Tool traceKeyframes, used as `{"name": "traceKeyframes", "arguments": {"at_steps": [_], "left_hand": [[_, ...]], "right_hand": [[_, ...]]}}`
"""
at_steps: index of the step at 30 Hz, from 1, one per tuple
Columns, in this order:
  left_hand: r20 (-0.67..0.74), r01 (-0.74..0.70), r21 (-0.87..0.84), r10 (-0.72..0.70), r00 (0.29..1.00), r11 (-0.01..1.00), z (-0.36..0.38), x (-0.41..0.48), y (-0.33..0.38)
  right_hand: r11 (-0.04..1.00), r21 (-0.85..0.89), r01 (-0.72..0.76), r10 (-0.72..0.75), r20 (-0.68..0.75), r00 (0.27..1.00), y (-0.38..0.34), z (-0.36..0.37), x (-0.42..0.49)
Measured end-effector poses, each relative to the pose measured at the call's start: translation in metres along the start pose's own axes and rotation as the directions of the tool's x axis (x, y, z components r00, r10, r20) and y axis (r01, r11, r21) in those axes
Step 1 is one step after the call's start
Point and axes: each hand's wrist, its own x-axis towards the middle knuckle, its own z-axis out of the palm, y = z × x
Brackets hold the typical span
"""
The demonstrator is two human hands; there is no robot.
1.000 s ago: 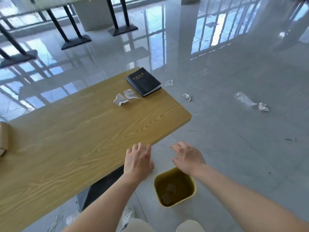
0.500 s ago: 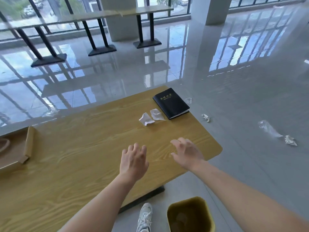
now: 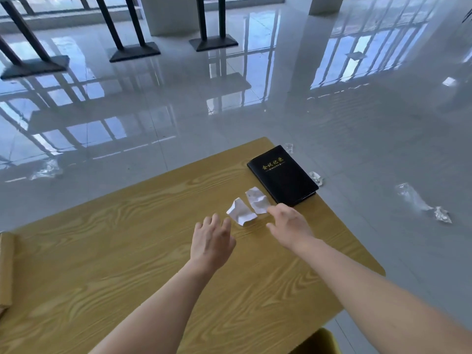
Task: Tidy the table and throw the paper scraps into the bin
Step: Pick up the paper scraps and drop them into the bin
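Paper scraps, two of them, lie crumpled on the wooden table (image 3: 102,264) near its far right corner: the left scrap (image 3: 241,212) sits just beside the right scrap (image 3: 257,200), and the right one lies close against the near edge of a black notebook (image 3: 283,175) with gold lettering. Both look thin, light and soft, with raised creases and curled edges; they should crush easily in a pinch and may skate on the smooth tabletop if pushed flat, so the lifted ridges look like the best places to take hold.

Just short of the left scrap is the left hand (image 3: 210,242), its fingers (image 3: 216,221) spread and empty. Over the table beside the right scrap, the right hand (image 3: 290,226) is likewise empty, its fingers (image 3: 274,209) loosely extended and a fingertip at the scrap's near corner; I cannot tell whether it touches. One scrap per hand looks feasible.

Off the table, more crumpled litter lies on the glossy floor (image 3: 357,149) to the right, and a yellow bin (image 3: 319,341) shows at the bottom edge, below the table's near side.
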Motion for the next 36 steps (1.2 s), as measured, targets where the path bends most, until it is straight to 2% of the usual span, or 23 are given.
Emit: {"name": "traceKeyframes", "arguments": {"at_steps": [8, 14, 19, 24, 36], "left_hand": [[-0.006, 0.009, -0.089, -0.009, 1.000, 0.996, 0.020, 0.066, -0.005], [0.077, 0.008, -0.069, -0.002, 0.997, 0.998, 0.033, 0.099, -0.002], [0.131, 0.049, -0.060, -0.041, 0.991, 0.997, 0.041, 0.109, -0.007], [0.123, 0.057, -0.064, -0.049, 0.991, 0.996, 0.041, 0.107, -0.011], [0.051, 0.003, -0.084, 0.001, 0.999, 0.996, 0.023, 0.074, 0.004]], "right_hand": [[0.987, -0.155, 0.046, -0.029, 0.115, 0.993, 0.005, 0.013, 0.076], [0.954, -0.263, 0.147, -0.087, 0.228, 0.970, 0.006, 0.025, 0.101], [0.935, -0.295, 0.197, -0.139, 0.207, 0.968, 0.006, 0.033, 0.108], [0.912, -0.332, 0.243, -0.198, 0.161, 0.967, 0.007, 0.034, 0.105], [0.956, -0.247, 0.161, -0.160, 0.023, 0.987, 0.015, 0.021, 0.060]]}}
